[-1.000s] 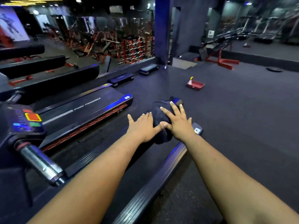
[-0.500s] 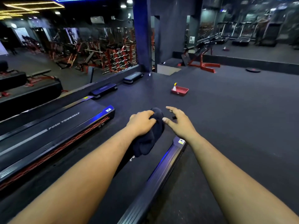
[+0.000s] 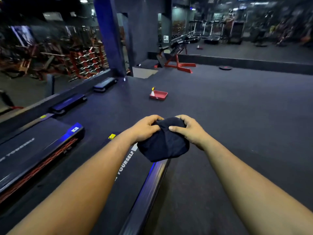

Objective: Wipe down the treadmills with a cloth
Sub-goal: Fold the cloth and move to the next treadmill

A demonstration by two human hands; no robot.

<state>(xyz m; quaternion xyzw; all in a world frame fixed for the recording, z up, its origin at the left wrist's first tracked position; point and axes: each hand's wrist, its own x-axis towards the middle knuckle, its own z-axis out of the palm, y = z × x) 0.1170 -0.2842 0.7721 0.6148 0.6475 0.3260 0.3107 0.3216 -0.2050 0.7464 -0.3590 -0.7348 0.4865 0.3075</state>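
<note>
A dark navy cloth (image 3: 163,141) hangs bunched between both hands, lifted above the rear end of the treadmill under me. My left hand (image 3: 144,128) grips its left upper edge with curled fingers. My right hand (image 3: 188,129) grips the right upper edge, thumb on top of the fabric. The treadmill (image 3: 135,167) has a black belt with white lettering and a glossy side rail lit blue. A second treadmill (image 3: 39,146) lies to the left, with a blue rail end and red trim.
A red tray (image 3: 159,95) with a small spray bottle (image 3: 153,91) sits on the dark rubber floor ahead. Step platforms (image 3: 67,103) line the left edge. A red bench frame (image 3: 179,63) and a pillar (image 3: 110,36) stand farther back.
The hands pressed the cloth flat on the treadmill end, then my left hand bunched it up. Now both hands hold it lifted, and the view has swung left to right.
</note>
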